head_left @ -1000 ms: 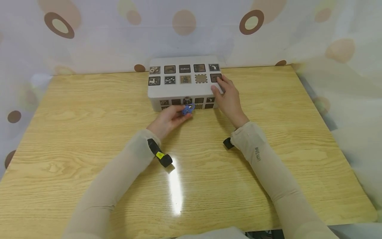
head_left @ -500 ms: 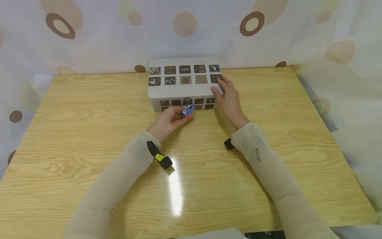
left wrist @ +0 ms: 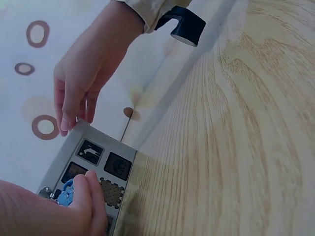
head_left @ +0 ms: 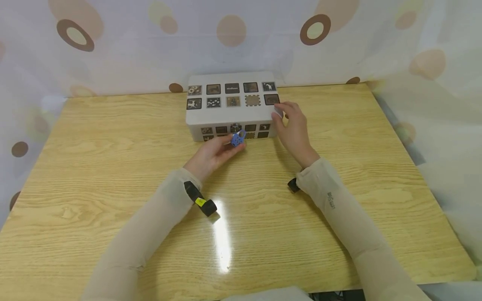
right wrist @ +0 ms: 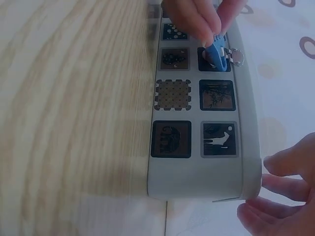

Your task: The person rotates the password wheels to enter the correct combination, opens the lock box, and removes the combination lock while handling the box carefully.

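A white tin box [head_left: 218,113] with printed square pictures stands lid down at the back of the table. My left hand [head_left: 211,155] pinches a small blue padlock [head_left: 237,138] between thumb and fingers. In the right wrist view the padlock [right wrist: 216,53], its shackle toward the box, is beside the metal clasp [right wrist: 236,57] on the front; whether it is through the clasp cannot be told. My right hand [head_left: 295,131] is at the box's front right corner, fingers bent and apart, fingertips at the lid edge [right wrist: 253,172]. It holds no separate thing.
The box stands on a wood-grain table [head_left: 113,167], near its back edge. Behind it hangs a pale curtain [head_left: 263,42] with brown circles. Black camera straps [head_left: 199,198] are on both wrists.
My right hand has drawn back from the lid top to the right front corner, and its fingers have bent more. The padlock has turned slightly in my left hand, which stays near the clasp.
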### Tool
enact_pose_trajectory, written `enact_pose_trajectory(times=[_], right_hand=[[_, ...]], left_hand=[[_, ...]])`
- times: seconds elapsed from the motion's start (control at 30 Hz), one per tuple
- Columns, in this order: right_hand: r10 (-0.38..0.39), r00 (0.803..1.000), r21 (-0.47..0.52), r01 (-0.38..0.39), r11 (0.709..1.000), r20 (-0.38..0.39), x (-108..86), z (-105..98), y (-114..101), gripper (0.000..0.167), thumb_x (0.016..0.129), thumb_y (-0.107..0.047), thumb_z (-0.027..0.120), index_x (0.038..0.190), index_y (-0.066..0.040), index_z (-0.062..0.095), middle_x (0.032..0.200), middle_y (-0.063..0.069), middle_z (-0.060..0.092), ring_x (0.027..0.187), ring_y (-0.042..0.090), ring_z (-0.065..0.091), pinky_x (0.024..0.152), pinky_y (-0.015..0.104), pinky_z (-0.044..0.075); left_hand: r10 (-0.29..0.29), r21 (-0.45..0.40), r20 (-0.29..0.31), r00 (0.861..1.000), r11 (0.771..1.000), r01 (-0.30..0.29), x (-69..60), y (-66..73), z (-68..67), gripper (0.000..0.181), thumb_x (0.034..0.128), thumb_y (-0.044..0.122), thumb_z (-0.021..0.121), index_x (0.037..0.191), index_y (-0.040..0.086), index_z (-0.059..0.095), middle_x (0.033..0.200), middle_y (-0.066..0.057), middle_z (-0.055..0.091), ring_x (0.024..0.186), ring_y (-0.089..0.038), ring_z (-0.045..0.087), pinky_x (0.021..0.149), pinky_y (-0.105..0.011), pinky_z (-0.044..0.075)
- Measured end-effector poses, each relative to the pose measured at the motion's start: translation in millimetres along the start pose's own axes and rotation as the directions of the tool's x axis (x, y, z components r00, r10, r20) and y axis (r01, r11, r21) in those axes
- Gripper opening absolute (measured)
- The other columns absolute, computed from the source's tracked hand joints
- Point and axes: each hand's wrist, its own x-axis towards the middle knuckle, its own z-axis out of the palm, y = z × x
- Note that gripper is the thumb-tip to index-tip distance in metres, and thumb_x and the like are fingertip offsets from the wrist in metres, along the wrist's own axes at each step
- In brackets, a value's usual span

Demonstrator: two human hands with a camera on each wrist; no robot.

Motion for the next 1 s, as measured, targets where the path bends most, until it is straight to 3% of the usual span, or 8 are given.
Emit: enact_pose_trajectory(times=[0.3,0.43,0.53,0.6,0.77,1.0], right_hand=[[-0.064,0.994,0.048,0.068,0.996,-0.085,-17.7,-3,-13,0.019,0.097,-0.006,0.056,0.109,0.007,0.061,0.104,0.020,0.055,0.092,0.030,0.054,0.082,0.039,0.050],[-0.050,0.998,0.089,0.052,0.995,-0.024,-26.5,0,-20,0.018,0.096,-0.008,0.058,0.108,0.006,0.062,0.101,0.018,0.060,0.088,0.027,0.056,0.077,0.035,0.050],[0.017,0.996,0.122,-0.027,0.992,0.083,-30.0,4,-25,0.020,0.097,-0.011,0.058,0.109,0.005,0.062,0.102,0.017,0.065,0.090,0.026,0.060,0.079,0.034,0.052],[0.060,0.985,0.143,-0.084,0.986,0.162,-30.8,7,-27,0.022,0.097,-0.012,0.057,0.110,0.005,0.063,0.103,0.018,0.066,0.092,0.027,0.062,0.081,0.036,0.054],[0.133,0.932,0.238,-0.221,0.946,0.338,-30.0,15,-27,0.028,0.097,-0.011,0.057,0.116,0.010,0.061,0.108,0.024,0.066,0.097,0.033,0.065,0.084,0.037,0.057],[0.230,0.874,0.323,-0.385,0.864,0.427,-27.2,21,-26,0.030,0.097,-0.012,0.057,0.122,0.006,0.060,0.116,0.021,0.063,0.103,0.029,0.063,0.087,0.032,0.056]], left_hand=[[0.009,0.044,0.031,0.999,0.999,-0.011,-6.5,-2.8,3.2,0.041,0.0982,-0.003,0.045,0.138,-0.009,0.037,0.139,-0.028,0.039,0.131,-0.039,0.042,0.091,-0.028,0.053],[0.006,0.058,0.046,0.999,0.998,-0.009,-9.1,-4.3,5.2,0.041,0.0995,-0.001,0.043,0.140,-0.009,0.036,0.140,-0.028,0.038,0.130,-0.040,0.043,0.089,-0.028,0.054],[-0.002,0.062,0.058,0.998,0.998,-0.001,-10.3,-4.8,6.2,0.042,0.1003,0.000,0.041,0.141,-0.009,0.034,0.141,-0.028,0.037,0.131,-0.039,0.042,0.090,-0.028,0.053],[-0.010,0.073,0.072,0.997,0.997,0.005,-11.2,-4.9,6.8,0.043,0.1009,0.000,0.040,0.142,-0.008,0.033,0.142,-0.027,0.036,0.131,-0.038,0.042,0.091,-0.028,0.053],[-0.018,0.128,0.089,0.996,0.992,0.007,-12.0,-5.9,7.5,0.042,0.1016,0.001,0.038,0.142,-0.009,0.033,0.141,-0.028,0.040,0.130,-0.037,0.044,0.094,-0.032,0.051],[0.025,0.229,0.093,0.995,0.972,-0.046,-13.1,-8.3,6.7,0.039,0.1008,0.000,0.041,0.138,-0.009,0.039,0.137,-0.028,0.045,0.128,-0.037,0.047,0.100,-0.040,0.048]])
